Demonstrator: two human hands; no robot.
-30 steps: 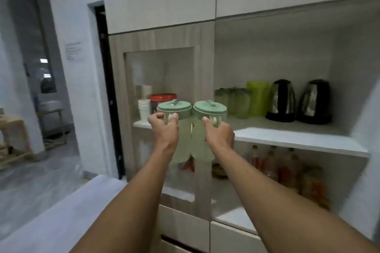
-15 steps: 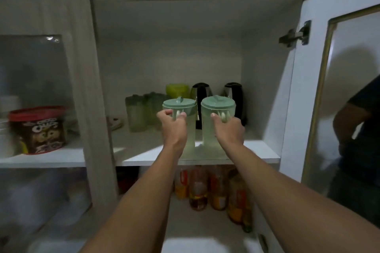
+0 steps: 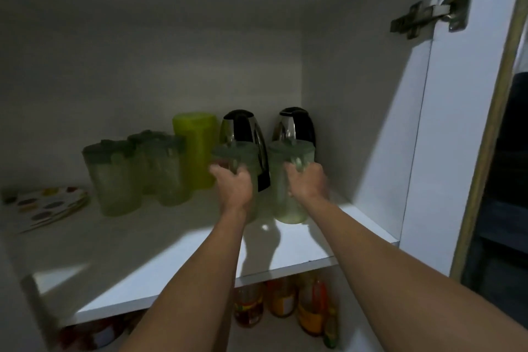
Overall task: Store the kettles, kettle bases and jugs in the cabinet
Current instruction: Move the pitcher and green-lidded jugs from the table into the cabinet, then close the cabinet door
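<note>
Jugs, one to each hand, stood inside the cabinet (image 3: 351,100): our left hand (image 3: 234,188) gripped the left jug (image 3: 243,156) by its handle, our right hand (image 3: 307,184) the right jug (image 3: 288,208), fingers curled round both handles. Both pale green jugs were upright at the shelf (image 3: 171,251), just in front of the two kettles (image 3: 240,126). Whether their bases touched the shelf we could not tell. We judged this the setting-down step; next we needed to seat both jugs squarely, clear of the kettles, then loosen our fingers.
</note>
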